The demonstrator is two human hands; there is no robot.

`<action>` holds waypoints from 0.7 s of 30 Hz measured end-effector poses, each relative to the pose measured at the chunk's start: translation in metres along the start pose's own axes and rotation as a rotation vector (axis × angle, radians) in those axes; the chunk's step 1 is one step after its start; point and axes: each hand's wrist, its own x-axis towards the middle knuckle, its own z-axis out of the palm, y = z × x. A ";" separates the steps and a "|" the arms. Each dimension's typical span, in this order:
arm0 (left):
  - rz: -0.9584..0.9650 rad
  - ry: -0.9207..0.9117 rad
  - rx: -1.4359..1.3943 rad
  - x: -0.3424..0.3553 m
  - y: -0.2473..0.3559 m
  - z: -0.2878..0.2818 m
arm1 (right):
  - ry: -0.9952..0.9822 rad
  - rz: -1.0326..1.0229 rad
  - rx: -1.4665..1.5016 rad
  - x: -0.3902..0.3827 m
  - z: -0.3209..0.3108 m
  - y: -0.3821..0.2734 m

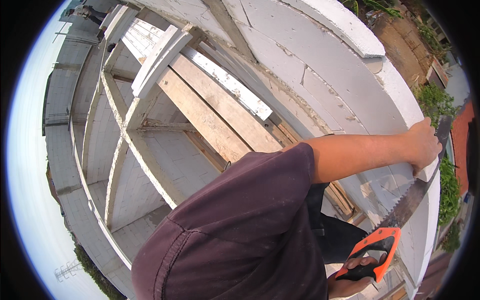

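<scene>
My left hand reaches across to the right and grips the outer edge of a white block wall, beside a saw blade. My right hand is closed around the orange-and-black handle of a hand saw. Its long toothed steel blade runs up along the wall's edge and passes under or behind my left hand; whether it sits in a cut I cannot tell. My dark shirt and legs cover the lower middle of the view.
Wooden planks lie beside the wall, with white strips and blocks on them. Concrete beams frame open bays to the left. A person is at the far top left. Beyond the wall are bare earth, plants and a red roof.
</scene>
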 end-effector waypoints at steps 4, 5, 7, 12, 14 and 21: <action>0.002 -0.013 -0.050 0.005 0.003 -0.001 | 0.040 0.002 0.016 0.002 0.001 -0.002; 0.007 -0.019 -0.053 0.007 0.005 -0.002 | 0.067 0.000 0.019 0.000 0.003 -0.004; 0.050 -0.036 -0.066 0.013 0.006 0.002 | 0.127 0.010 0.030 -0.005 0.009 -0.008; 0.019 0.067 0.013 0.005 -0.017 0.002 | 0.135 -0.016 -0.077 -0.023 0.019 -0.021; -0.046 0.013 0.034 0.010 -0.017 0.006 | 0.157 0.025 -0.126 -0.057 0.004 -0.030; 0.044 0.066 0.027 0.024 0.000 0.011 | 0.046 -0.099 -0.046 0.038 0.018 -0.034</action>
